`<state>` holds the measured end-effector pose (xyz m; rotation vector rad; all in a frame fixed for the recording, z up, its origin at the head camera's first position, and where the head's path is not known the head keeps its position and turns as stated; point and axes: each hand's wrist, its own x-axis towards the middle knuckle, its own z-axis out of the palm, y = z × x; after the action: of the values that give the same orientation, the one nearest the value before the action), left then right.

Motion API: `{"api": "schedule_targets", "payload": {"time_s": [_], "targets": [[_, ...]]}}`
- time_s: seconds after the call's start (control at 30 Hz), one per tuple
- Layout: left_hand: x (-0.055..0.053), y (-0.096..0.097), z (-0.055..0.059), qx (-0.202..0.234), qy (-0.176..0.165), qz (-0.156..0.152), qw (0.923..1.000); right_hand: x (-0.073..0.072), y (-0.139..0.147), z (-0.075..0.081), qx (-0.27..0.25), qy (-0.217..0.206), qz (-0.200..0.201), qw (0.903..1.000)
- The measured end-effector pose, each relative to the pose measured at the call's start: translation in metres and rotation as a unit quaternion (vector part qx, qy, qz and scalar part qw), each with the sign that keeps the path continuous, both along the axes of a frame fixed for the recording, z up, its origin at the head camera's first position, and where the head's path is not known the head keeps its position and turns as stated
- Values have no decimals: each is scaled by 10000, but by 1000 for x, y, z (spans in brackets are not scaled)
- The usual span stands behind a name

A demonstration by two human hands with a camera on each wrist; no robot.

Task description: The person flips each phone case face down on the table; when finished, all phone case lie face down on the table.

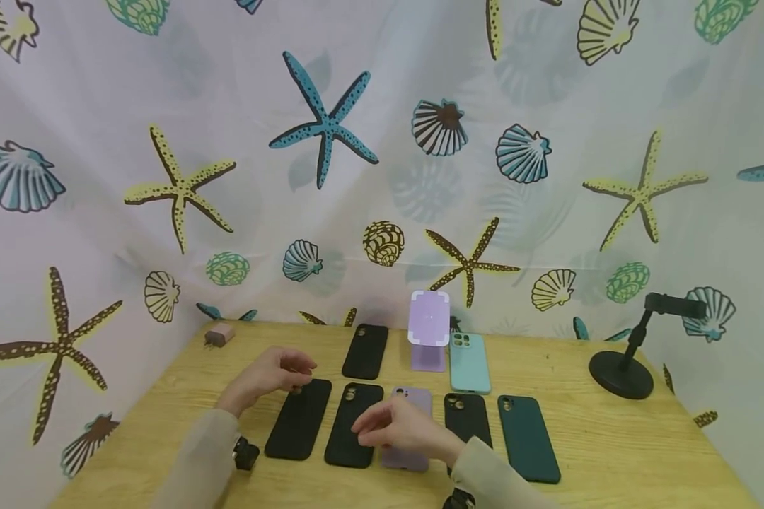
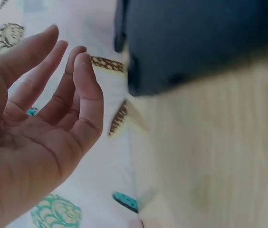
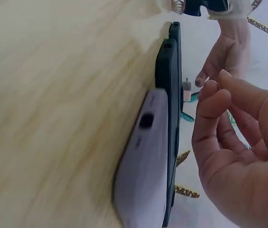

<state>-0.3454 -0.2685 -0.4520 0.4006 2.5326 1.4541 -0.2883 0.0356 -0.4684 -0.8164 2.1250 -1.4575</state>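
My left hand hovers over the top of the leftmost black phone case, fingers loosely bent with nothing in them. The left wrist view shows its palm and a blurred dark case beside it. Above a second black phone case and a purple phone case is my right hand, which partly hides both. In the right wrist view, its thumb and fingertips come close together, holding nothing visible. To the right lie another black case, partly behind my right forearm, and a dark green case.
Behind the front row lie a black case and a light teal case. Between them stands a purple phone stand. A black round-based holder stands at right, a small pink charger at back left. Patterned curtain surrounds the table.
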Motion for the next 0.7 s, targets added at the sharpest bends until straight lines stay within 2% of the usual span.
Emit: {"api": "schedule_targets", "payload": {"time_s": [0.17, 0.4, 0.7], "targets": [[-4, -9, -6, -227, -111, 184, 9995, 1, -23, 0, 88, 129, 140, 9998], [-10, -15, -9, -658, -463, 422, 9959, 3, -53, -6, 391, 410, 187, 9982], [-18, -21, -16, -823, -701, 232, 9939, 2, -76, -3, 686, 614, 19, 9957]]}}
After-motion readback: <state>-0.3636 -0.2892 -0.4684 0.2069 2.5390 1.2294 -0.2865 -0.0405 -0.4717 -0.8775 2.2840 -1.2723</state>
